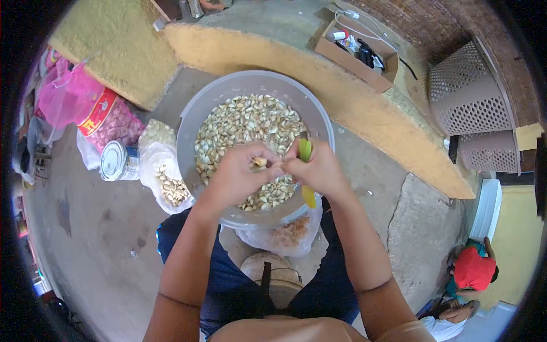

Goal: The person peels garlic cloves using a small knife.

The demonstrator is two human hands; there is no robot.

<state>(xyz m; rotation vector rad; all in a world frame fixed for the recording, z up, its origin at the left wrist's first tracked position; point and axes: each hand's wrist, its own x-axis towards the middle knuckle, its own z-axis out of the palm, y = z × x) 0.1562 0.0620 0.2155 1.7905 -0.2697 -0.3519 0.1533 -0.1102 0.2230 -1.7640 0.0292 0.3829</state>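
My left hand (242, 174) is closed around a garlic clove (259, 162), over a large grey basin (185, 134). Its fingertips meet those of my right hand (316, 165), which grips a small knife (305, 150) with a yellow-green handle. The handle shows above and below my right fingers; the blade is hard to make out. Many loose garlic cloves (250, 122) fill the bottom of the basin beneath both hands. Whatever lies between the touching fingertips is too small to tell.
On the left are a bag of peeled cloves (172, 188), a metal can (119, 161) and a pink mesh sack (117, 117). Below the basin lies a bag of skins (290, 231). A cardboard box (359, 57) rests on the ledge. Two people sit at lower right.
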